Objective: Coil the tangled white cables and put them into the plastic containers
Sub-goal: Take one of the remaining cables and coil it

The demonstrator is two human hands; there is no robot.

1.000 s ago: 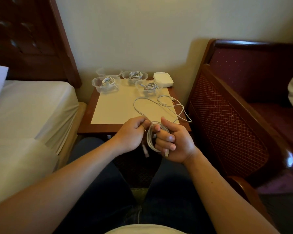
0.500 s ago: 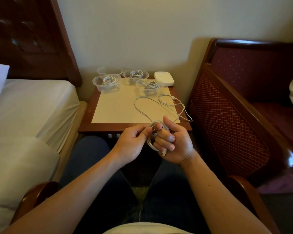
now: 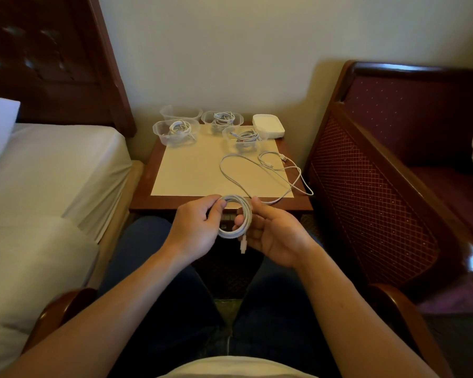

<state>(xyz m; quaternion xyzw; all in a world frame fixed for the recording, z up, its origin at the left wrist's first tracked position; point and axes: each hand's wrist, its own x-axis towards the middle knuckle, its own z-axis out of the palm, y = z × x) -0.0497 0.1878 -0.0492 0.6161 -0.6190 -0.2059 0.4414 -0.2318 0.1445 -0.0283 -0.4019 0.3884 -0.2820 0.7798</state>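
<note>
We are holding a half-wound coil of white cable [image 3: 236, 216] between both hands, just off the near edge of the small wooden table [image 3: 142, 197] and above our lap. Our left hand [image 3: 197, 227] is closing thumb and fingers on the coil's left side, near its top, while our right hand [image 3: 273, 236] is cradling the right side with loosely curled fingers, thumb raised; a white plug end [image 3: 243, 245] is dangling from the bottom of the loops. From the coil, the unwound rest of the cable [image 3: 268, 173] is running out over the near edge and looping across the right half of the cream mat [image 3: 191, 170], one bend hanging past the table's right edge, with connector ends lying toward the far right; whether that is one cable or two we cannot tell. Along the far edge, three clear plastic containers are already carrying coiled cables: one at the far left [image 3: 175, 130], one behind the middle [image 3: 221, 120], and one just in front of it toward the right [image 3: 242, 136]. A fourth container [image 3: 180, 113] at the far-left corner is looking empty, and a white lidded box [image 3: 268, 126] is sitting at the far-right corner. So we are judging the job as well past halfway: three cables stored, this one partly wound, its loose length still waiting to be gathered and dropped into the empty container.
</note>
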